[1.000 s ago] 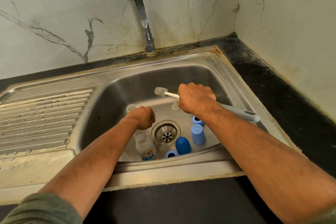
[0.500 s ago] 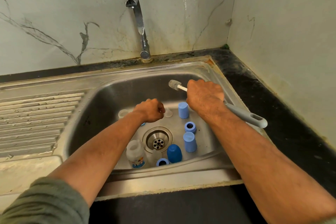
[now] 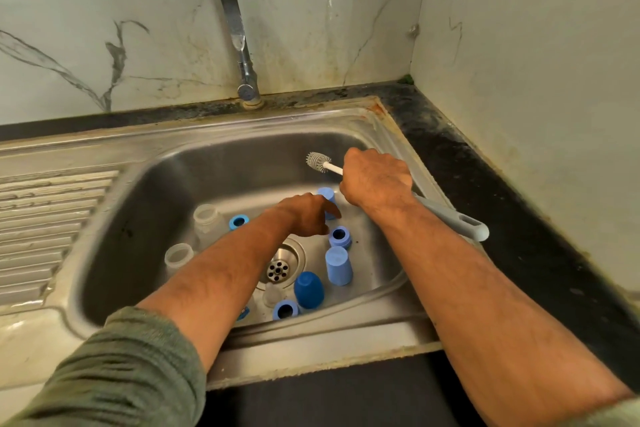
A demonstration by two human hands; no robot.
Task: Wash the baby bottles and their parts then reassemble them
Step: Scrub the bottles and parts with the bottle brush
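Observation:
The steel sink (image 3: 388, 135) holds loose baby-bottle parts. Two clear bottles (image 3: 207, 216) (image 3: 178, 253) stand at its left, with a blue ring (image 3: 238, 221) beside them. Right of the drain (image 3: 282, 263) are a blue ring (image 3: 340, 236), a light blue cap (image 3: 337, 265), a dark blue cap (image 3: 308, 289), another ring (image 3: 285, 309) and a clear nipple (image 3: 272, 295). My left hand (image 3: 306, 215) reaches over the basin, fingers stretched toward a light blue cap (image 3: 327, 193) at the back. My right hand (image 3: 375, 180) grips a bottle brush (image 3: 318, 161) by its grey handle.
A chrome tap (image 3: 239, 35) rises behind the basin, with no water running. The ribbed drainboard (image 3: 52, 218) lies to the left. Black worktop (image 3: 485, 184) runs along the right, under a marble wall. My left forearm hides part of the basin's front.
My left hand has moved right across the basin and uncurled from a fist toward the back cap. My right hand lifted the brush up and right. The camera view shifted.

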